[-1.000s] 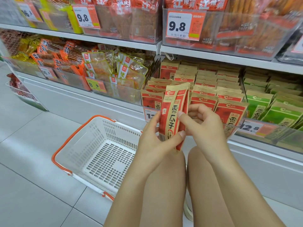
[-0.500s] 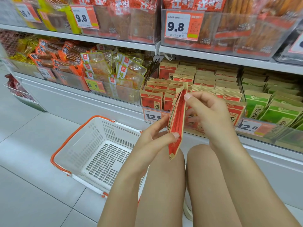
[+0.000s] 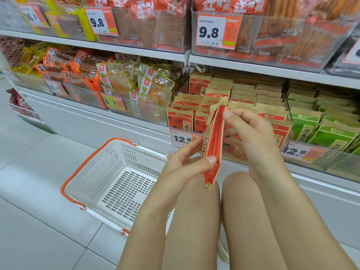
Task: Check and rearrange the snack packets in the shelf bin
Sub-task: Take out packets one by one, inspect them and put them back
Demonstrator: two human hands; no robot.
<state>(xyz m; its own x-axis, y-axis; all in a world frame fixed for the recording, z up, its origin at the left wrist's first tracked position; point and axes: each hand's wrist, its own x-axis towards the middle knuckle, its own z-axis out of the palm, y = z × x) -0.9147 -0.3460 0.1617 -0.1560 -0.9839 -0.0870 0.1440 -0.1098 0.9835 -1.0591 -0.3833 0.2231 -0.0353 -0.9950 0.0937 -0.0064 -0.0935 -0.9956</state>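
Observation:
A red and tan snack packet (image 3: 213, 145) stands upright in front of the shelf bin, turned almost edge-on to me. My left hand (image 3: 185, 164) pinches its lower part, thumb on the near face. My right hand (image 3: 251, 137) touches its upper edge with the fingertips, the rest of the hand behind the packet. The clear shelf bin (image 3: 257, 154) holds rows of the same red packets (image 3: 243, 98), standing upright behind a 12.8 price tag (image 3: 182, 138). Whether a second packet is pressed against the held one is unclear.
A white shopping basket (image 3: 118, 180) with orange handles sits on the tiled floor at my left. Green packets (image 3: 321, 123) fill the bin to the right. Clear bins of other snacks (image 3: 134, 88) line the shelf at left and above. My bare knees are below my hands.
The packet has been turned from facing me to nearly edge-on and lifted slightly. My right hand moved up from its front to its top edge.

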